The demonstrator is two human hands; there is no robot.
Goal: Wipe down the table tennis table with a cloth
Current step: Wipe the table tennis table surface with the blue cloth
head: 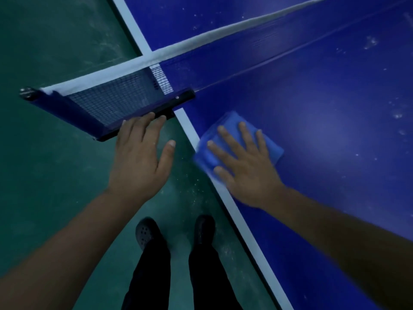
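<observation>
Right hand: your right hand (pixel 245 173) lies flat at centre right of the frame, fingers straight and spread, palm pressing down on the cloth.
Cloth: the folded blue cloth (pixel 230 124) sits on the table just inside the white edge line, right of centre, with 1 corner poking out above your fingertips and its left side touching the line.
Left hand: your left hand (pixel 140 157) is at centre left, fingers straight and close together, thumb held out to the right; the fingertips touch the dark net clamp, and nothing is gripped.
Table: the blue table (pixel 324 108) fills the right and upper part of the frame, its white edge line running from top centre down to the bottom right; pale specks dot the surface at the far right.
Net: the net (pixel 116 97) with its white top band crosses from the left of the frame up to the upper right.
Clamp: the net clamp (pixel 67 108) juts out past the table edge at centre left.
Floor: the green floor (pixel 44 153) takes the left side, dusty near your 2 dark shoes (pixel 145 231) at bottom centre.
</observation>
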